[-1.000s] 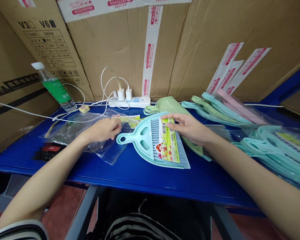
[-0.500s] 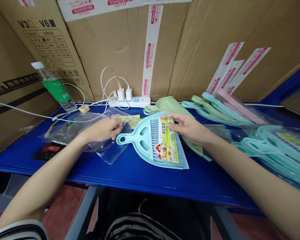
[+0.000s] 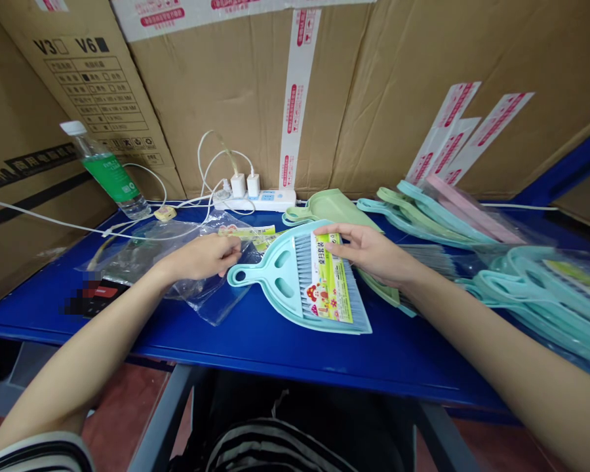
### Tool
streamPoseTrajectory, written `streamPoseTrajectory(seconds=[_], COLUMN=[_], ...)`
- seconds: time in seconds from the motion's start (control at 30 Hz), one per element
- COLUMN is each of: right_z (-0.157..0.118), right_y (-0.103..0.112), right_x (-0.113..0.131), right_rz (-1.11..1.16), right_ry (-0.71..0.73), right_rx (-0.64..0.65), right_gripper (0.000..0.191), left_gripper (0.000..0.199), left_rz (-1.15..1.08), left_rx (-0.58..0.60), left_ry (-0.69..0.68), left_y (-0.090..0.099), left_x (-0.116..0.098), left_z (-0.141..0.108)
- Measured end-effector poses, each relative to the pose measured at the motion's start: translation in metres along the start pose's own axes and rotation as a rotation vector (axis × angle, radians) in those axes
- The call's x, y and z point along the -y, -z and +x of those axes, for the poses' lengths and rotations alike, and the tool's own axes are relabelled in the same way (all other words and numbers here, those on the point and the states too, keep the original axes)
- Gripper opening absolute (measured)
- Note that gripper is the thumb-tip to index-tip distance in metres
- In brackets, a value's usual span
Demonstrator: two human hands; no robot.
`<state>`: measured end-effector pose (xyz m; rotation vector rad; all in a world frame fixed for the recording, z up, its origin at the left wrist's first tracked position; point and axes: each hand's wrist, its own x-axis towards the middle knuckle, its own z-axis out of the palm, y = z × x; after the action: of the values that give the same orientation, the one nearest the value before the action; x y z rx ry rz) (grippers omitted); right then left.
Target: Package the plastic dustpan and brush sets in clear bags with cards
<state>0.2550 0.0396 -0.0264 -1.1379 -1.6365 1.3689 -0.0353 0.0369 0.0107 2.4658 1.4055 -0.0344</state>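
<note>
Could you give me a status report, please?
Right hand holding turquoise dustpan set, touching label card; left hand curled over plastic bag; bag near set's handle.

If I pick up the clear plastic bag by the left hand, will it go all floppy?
The bag would probably flop, since it lies crumpled. It's likely very light: the blue table shows through its thin sides. It might feel slippery, because it looks shiny.
</note>
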Motion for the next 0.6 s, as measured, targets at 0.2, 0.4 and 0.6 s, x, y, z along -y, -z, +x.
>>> streamPoseTrajectory(seconds=[0.2,0.4,0.6], right_z=[0.0016,0.0009,-0.0019], right_y=[0.0025,0.0022,0.001], right_x=[-0.0027,-0.0018,0.0017], right_rz=[-0.021,-0.018,-0.023], right_ry=[0.026,0.001,0.005], right_rx=[0.031,0.047,0.071], right_gripper=[0.043,0.042,0.038], left_gripper=[0.019,0.017,0.021], left_rz=[0.027,0.107,0.219], left_rx=[0.042,0.04,0.008], left_ry=[-0.024,0.041,0.047], left_y=[-0.0031,-0.0041,-0.0095], left_x=[0.0014,-0.0011,0.0012], left_z=[0.0008,0.0015,0.0041])
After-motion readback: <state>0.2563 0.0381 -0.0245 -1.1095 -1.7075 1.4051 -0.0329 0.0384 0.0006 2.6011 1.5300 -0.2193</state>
